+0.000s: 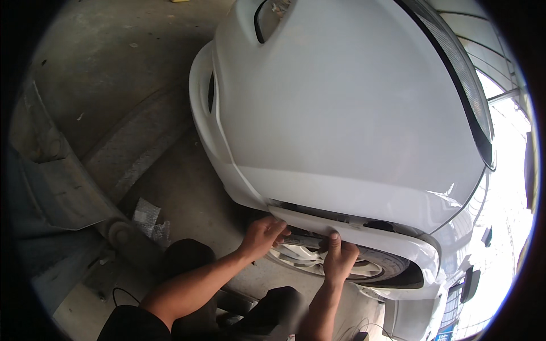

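Pinching white arch trim [375, 234] along its lower edge with left hand [263, 235] and right hand [340, 259], spaced apart probably to support its length evenly. With a wheel [304, 255] below the hands, white bodywork [347, 125] beyond them.

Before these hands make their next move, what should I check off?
1. Left hand on the trim: ok, gripping near its left end.
2. Right hand on the trim: ok, thumb on the outer face.
3. Trim flush with the panel above: not ok, a dark gap shows.
4. Wheel under the trim: ok, in place.
5. Fasteners behind the trim: cannot tell, mostly hidden.
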Tool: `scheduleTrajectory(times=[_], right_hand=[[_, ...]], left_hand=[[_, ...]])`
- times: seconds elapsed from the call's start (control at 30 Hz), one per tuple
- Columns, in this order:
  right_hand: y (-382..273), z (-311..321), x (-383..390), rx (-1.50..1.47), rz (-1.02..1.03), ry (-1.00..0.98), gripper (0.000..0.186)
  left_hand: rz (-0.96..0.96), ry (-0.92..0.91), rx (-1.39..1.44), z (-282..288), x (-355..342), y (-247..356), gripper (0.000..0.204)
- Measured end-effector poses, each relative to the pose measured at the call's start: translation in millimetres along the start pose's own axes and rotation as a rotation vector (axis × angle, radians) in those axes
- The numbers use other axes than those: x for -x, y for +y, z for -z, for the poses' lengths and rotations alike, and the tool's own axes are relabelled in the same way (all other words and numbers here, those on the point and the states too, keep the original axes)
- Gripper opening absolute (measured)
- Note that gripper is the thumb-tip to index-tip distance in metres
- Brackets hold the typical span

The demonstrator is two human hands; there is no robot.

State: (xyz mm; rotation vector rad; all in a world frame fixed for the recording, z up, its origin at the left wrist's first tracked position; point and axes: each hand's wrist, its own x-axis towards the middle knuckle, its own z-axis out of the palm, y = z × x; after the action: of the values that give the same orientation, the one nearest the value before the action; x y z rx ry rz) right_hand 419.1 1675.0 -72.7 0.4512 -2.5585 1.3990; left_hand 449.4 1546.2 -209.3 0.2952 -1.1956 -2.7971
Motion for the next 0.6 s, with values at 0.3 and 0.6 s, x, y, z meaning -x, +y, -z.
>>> scheduleTrajectory(times=[0.3,0.6], right_hand=[[8.3,-5.4,4.3,-0.144,0.008,0.042,0.034],[15.4,-11.3,5.8,0.124,0.036,-0.075,0.028]], left_hand=[[-0.011,-0.013,-0.007,2.5,-0.9,-3.4,0.023],[-0.041,-0.018,-0.068,1.1,-2.0,1.9,0.025]])
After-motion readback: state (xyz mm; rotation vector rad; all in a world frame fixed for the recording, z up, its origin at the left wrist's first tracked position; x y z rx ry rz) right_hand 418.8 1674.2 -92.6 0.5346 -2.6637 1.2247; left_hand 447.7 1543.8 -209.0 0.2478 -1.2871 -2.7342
